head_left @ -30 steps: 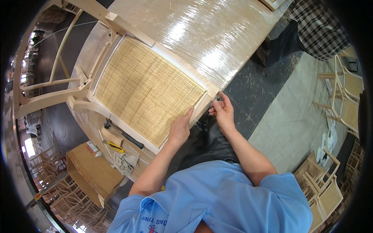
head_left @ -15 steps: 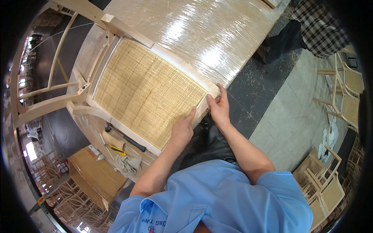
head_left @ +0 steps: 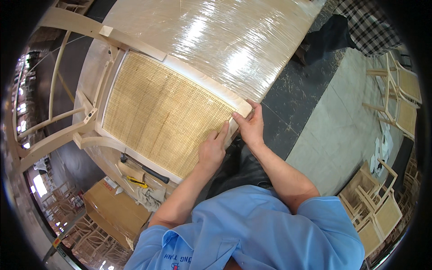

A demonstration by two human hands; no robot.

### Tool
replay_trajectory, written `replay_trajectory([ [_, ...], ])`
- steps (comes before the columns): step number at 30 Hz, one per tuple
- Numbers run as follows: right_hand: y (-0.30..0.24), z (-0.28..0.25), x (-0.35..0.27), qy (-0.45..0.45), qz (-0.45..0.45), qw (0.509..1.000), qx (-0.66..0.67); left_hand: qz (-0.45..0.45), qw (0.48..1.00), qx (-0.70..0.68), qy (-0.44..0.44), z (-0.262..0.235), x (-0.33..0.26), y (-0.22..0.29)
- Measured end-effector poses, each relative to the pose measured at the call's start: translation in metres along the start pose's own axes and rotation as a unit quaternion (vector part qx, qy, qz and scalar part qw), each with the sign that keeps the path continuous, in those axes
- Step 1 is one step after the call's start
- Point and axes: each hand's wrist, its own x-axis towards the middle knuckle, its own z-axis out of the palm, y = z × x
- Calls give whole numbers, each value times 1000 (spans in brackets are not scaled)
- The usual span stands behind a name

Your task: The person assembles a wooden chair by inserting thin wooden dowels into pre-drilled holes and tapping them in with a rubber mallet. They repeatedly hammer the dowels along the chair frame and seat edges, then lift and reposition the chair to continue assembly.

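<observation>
A pale wooden chair (head_left: 204, 83) lies in front of me, its woven cane seat panel (head_left: 157, 112) facing up. At the panel's near right corner, my right hand (head_left: 250, 127) grips the wooden frame, thumb on top by the cane's edge and fingers wrapped around the outer side. My left hand (head_left: 212, 150) rests on the cane near the same edge. Its index finger stretches toward the right thumb and touches the panel's border, while the other fingers are bent and partly hidden. No tool shows in either hand.
Under the chair is a worktable wrapped in shiny plastic film (head_left: 198, 40). Beside the chair lie a hammer (head_left: 155, 174), a yellow cutter (head_left: 136, 182) and a grey cloth (head_left: 150, 198). A cardboard box (head_left: 112, 209) stands lower left. Another person (head_left: 330, 38) is upper right; chairs (head_left: 400, 99) stand at right.
The chair appears slightly farther left in view. My right thumb has shifted a little along the panel's corner, and my left index finger points more upward. Both hands stay at the same edge.
</observation>
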Motion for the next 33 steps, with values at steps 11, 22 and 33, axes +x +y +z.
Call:
replay_trajectory([
  [11,5,-3,1,26,-1,995,-95,54,998,-22,-14,-2,9,-13],
  [22,19,-1,15,49,6,997,-53,-26,998,11,-62,-10,7,1],
  [33,-5,-7,17,2,58,992,-112,-180,933,-55,306,44,-116,-17],
])
